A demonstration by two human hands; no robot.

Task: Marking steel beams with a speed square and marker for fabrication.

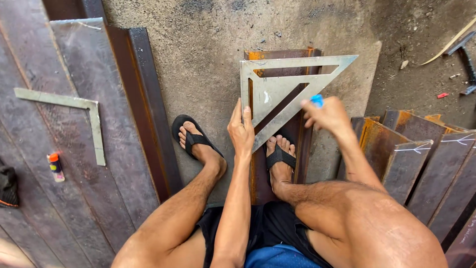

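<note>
1. Your left hand (241, 130) lies flat, fingers together, pressing the left edge of the square (277, 92) down on the channel (285, 54) at frame centre.
2. Your right hand (327, 115) is closed on a blue-tipped marker (317, 100), its tip at the square's slanted edge.
3. By the look of it, the square is set and lined up on the channel; whether any line is drawn yet you cannot tell, since square and hands cover that spot.
4. Judging from this, the marking stroke along the edge is what is left.
5. Your left forearm runs straight up the frame between your knees; your right arm bends in from the lower right, wrist cocked.
6. Your right foot (280, 158) pins the channel; your left foot (196, 141) rests on the floor (198, 44).
7. Another L-shaped square (74, 106) lies on plates (64, 198) at the left; more channels (416, 154) with chalk marks sit at the right.
</note>
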